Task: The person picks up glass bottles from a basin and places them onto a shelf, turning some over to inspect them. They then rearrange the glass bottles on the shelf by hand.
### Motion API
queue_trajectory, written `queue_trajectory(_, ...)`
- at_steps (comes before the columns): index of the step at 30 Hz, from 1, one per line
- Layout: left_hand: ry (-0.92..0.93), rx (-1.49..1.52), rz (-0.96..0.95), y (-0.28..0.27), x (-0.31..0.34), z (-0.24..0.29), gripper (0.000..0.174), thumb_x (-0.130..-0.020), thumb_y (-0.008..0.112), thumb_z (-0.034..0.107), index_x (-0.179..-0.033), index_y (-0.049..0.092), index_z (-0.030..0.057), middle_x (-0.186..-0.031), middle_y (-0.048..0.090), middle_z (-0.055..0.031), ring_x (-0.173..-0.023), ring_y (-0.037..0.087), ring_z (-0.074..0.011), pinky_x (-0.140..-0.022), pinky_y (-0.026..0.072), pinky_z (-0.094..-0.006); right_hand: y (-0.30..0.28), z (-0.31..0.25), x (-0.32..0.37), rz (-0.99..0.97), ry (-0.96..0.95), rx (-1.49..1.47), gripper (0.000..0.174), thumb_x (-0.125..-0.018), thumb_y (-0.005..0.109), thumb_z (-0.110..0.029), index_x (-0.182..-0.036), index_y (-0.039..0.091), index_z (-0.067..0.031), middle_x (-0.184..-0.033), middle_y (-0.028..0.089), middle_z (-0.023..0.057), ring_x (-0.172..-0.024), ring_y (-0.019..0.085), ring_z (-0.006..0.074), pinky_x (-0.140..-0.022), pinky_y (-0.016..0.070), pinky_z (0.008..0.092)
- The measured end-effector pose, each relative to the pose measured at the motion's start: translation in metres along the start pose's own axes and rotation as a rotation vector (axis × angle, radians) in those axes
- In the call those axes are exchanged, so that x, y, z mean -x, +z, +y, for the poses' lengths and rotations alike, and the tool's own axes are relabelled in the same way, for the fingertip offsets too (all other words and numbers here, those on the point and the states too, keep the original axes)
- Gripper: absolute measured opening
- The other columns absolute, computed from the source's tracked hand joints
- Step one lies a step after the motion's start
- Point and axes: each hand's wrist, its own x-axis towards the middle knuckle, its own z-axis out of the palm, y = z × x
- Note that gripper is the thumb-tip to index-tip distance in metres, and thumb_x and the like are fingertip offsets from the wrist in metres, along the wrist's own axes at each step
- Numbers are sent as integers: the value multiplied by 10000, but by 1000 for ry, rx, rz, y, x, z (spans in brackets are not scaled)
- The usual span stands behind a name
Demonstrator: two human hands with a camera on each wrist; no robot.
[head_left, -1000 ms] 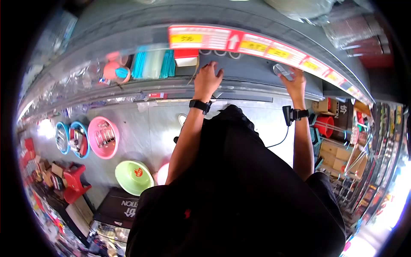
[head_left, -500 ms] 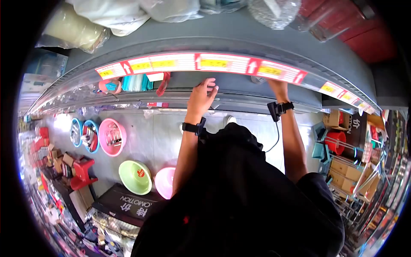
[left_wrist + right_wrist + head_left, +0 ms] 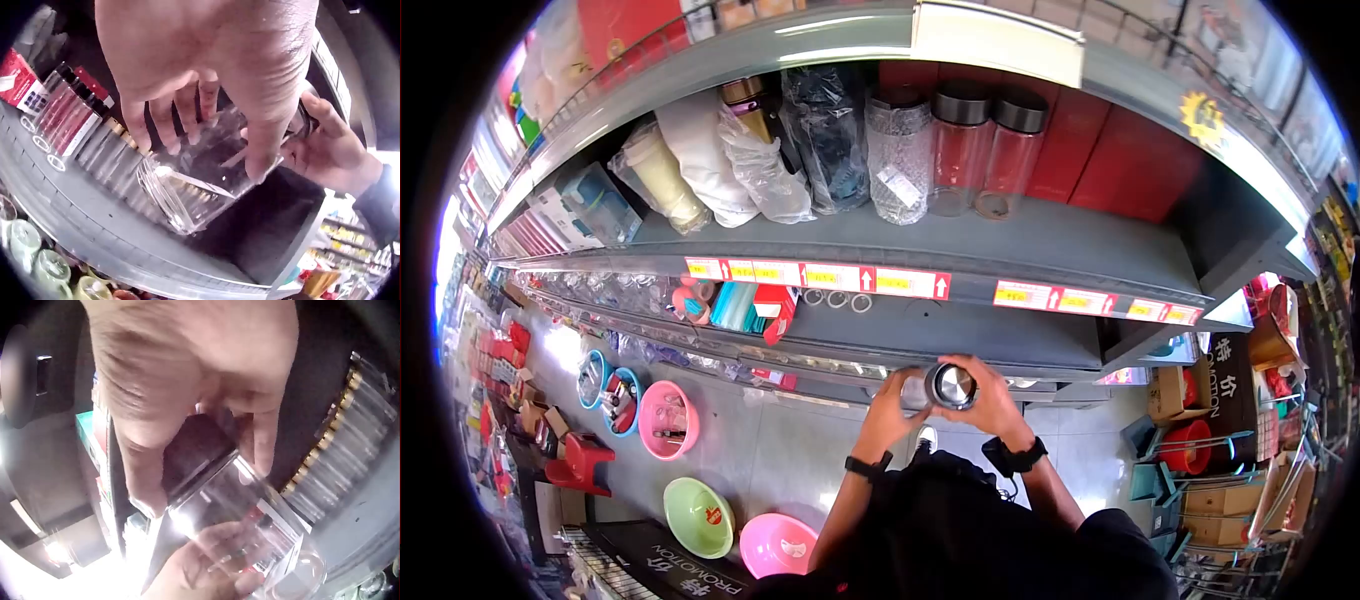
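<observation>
Between my hands is a clear glass jar [image 3: 200, 178] with a dark lid [image 3: 197, 447], whose shiny silver top faces the head camera. My right hand [image 3: 992, 402] grips the jar at its lid end, thumb and fingers on opposite sides. Around the clear body curls my left hand [image 3: 887, 418], thumb on one side and fingers on the other. The jar is held in front of the lower shelf [image 3: 990, 335], tilted in both wrist views. A white label strip shows on the glass.
On the upper shelf stand two dark-lidded clear jars [image 3: 957, 150] and several plastic-wrapped items. A row of clear tubes with gold caps [image 3: 328, 434] lines the lower shelf's back. Pink basin [image 3: 668, 420] and green basin [image 3: 698, 518] sit on the floor.
My right hand has come out from the lower shelf with the glass jar. My left hand has left the shelf edge and now holds the jar too. The head view now shows more upper shelf.
</observation>
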Motion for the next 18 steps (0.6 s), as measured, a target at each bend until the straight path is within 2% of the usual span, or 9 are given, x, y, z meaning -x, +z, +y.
queue_trajectory(2,-27,78,-10,-2,29,16,734,-702,862,171,-1349,536,51,-1281,634,-184,-1179,614,-392,-1003,501,-436,-10,-22,21,-106,-18,27,721,-686,909,-211,-1328,600,-97,-1277,651,132,-1162,641,335,-974,516,399)
queue_trajectory(5,64,141,-28,-1,56,43,722,-679,876,193,-1322,579,49,-1270,655,-179,-1181,629,-368,-1013,498,-421,-24,-50,46,-238,-169,29,726,-701,891,-209,-1356,592,-113,-1303,646,113,-1207,621,331,-1024,499,412)
queue_trajectory(7,47,163,8,1,75,57,669,-661,889,201,-1259,637,40,-1244,680,-174,-1161,658,-326,-995,512,-401,-34,-70,60,-312,-227,112,778,-680,891,-172,-1387,572,-108,-1356,619,126,-1237,599,343,-1033,502,412)
queue_trajectory(9,74,212,129,9,82,78,701,-645,921,253,-1255,649,40,-1202,702,-165,-1124,680,-320,-970,526,-391,-43,-91,65,-241,-216,10,827,-688,913,-195,-1411,532,-69,-1353,617,135,-1221,618,334,-1011,522,411)
queue_trajectory(11,-43,239,181,5,83,110,746,-626,948,305,-1255,653,34,-1179,712,-166,-1094,695,-320,-942,538,-392,-56,-111,71,-96,-147,10,839,-702,921,-234,-1406,511,-33,-1329,624,140,-1209,629,319,-998,531,414)
queue_trajectory(12,9,199,260,-2,80,131,764,-611,960,329,-1244,653,32,-1164,715,-166,-1077,702,-320,-922,544,-397,-57,-117,70,-18,-122,-4,848,-708,925,-253,-1403,501,-16,-1317,628,142,-1203,634,311,-991,535,415)
queue_trajectory(15,74,119,447,-4,69,162,743,-638,944,273,-1262,626,25,-1153,705,-173,-1046,700,-352,-902,551,-402,-61,-122,72,27,-36,-47,821,-720,925,-300,-1357,510,10,-1253,639,152,-1173,648,286,-969,548,416)
queue_trajectory(16,97,98,475,-8,63,173,734,-650,928,252,-1276,618,26,-1166,693,-182,-1037,692,-365,-885,552,-409,-61,-134,71,86,-21,-6,800,-700,940,-299,-1301,525,31,-1176,641,147,-1080,666,256,-893,558,372)
queue_trajectory(18,138,-4,582,-10,49,186,720,-652,919,252,-1270,624,29,-1162,688,-180,-1034,686,-369,-873,552,-414,-59,-128,59,168,-76,-28,801,-689,947,-306,-1281,530,36,-1137,634,140,-1007,661,237,-836,549,350)
